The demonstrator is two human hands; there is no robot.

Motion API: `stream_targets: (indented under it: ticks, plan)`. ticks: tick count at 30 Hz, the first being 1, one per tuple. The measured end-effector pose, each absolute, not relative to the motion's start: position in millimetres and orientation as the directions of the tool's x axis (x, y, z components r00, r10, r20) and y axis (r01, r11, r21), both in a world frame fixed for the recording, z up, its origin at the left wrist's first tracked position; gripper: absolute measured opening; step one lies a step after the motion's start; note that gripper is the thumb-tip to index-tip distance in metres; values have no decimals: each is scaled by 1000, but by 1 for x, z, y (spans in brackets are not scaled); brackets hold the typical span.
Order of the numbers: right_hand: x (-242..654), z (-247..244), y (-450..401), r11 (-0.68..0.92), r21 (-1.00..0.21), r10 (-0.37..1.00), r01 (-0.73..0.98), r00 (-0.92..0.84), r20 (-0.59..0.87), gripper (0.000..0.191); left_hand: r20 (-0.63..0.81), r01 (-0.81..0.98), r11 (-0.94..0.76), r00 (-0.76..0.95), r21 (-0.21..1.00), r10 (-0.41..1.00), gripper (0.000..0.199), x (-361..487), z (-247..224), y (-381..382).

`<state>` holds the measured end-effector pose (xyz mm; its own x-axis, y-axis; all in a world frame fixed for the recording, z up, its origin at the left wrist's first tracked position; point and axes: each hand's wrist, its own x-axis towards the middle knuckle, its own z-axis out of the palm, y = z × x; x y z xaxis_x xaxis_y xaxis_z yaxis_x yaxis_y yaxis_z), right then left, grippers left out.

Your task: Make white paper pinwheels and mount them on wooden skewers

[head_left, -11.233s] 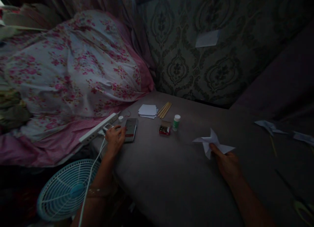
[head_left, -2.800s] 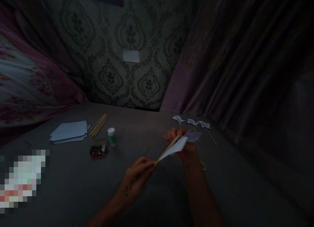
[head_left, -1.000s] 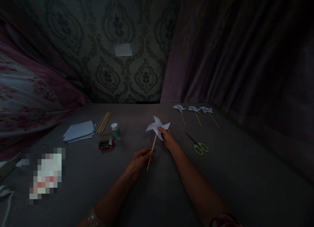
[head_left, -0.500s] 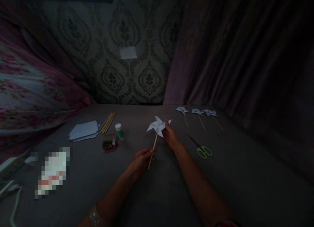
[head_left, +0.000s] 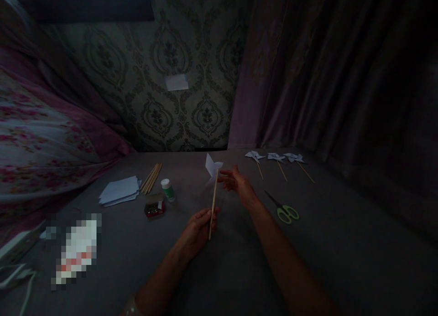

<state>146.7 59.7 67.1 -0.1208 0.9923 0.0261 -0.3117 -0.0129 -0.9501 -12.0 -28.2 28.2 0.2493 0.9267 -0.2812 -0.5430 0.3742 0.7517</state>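
A white paper pinwheel (head_left: 211,166) on a thin wooden stick stands tilted over the middle of the table. My left hand (head_left: 201,225) is closed around the lower part of that stick. The pinwheel is turned so that its blades show partly edge-on, behind the stick's top end. Just right of the blades, my right hand (head_left: 236,181) holds nothing, its fingers apart and reaching towards the stick's top. Whether a fingertip touches the paper I cannot tell. Green-handled scissors (head_left: 285,212) lie to the right of my right forearm.
Three finished-looking pinwheels (head_left: 275,157) lie at the back right. On the left are a stack of white paper (head_left: 119,190), a bundle of sticks (head_left: 151,178), a glue stick (head_left: 167,189) and a small red box of pins (head_left: 154,208). A power strip (head_left: 20,243) lies far left.
The pinwheel has turned from facing me to showing its blades from the side and behind the stick. My right hand has let go of a blade, its fingers now spread.
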Motion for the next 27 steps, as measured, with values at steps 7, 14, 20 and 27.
stream_targets:
  ticks: [7,14,20,27]
  plan:
    - [141,74,53,113,-970,989,-215,-70,131,38,-277,-537,371,251,757,928,21,-11,25,-27]
    - [141,73,53,139,-956,983,-257,-77,164,24,-276,-513,365,244,777,930,27,-11,23,-27]
    - [140,78,50,143,-954,981,-264,-93,173,20,-270,-500,365,254,785,929,31,-11,24,-28]
    - [136,87,45,160,-940,979,-300,-75,190,14,-218,-527,346,291,776,932,29,-10,26,-29]
